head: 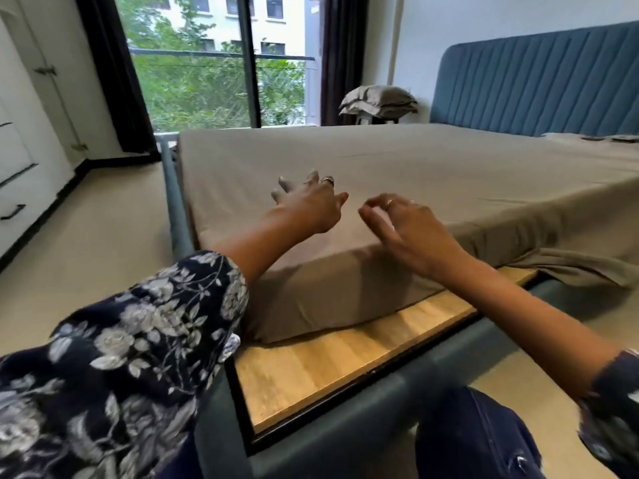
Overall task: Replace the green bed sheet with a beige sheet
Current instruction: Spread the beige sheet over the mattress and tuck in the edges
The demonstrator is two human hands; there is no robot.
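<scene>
Head view, bedroom, one moment. Beige sheet (397, 167): spread over the mattress across the middle of the frame, smooth on top, tucked at the near corner at centre; a loose fold hangs out at the right edge (581, 264) above the bed frame (345, 402). Green sheet: not in view. Left hand (311, 205): centre of frame, fingers spread and straight, just over the sheet top; contact cannot be told. Right hand (411, 229): beside it to the right, fingers loosely curled and apart, holding nothing. Pillows (378, 102): stacked on a stool, upper centre, beside the headboard (539, 81). Step judged: smoothing the fitted beige sheet, late in the task. Next move probably calls for tucking the hanging fold on the right.
</scene>
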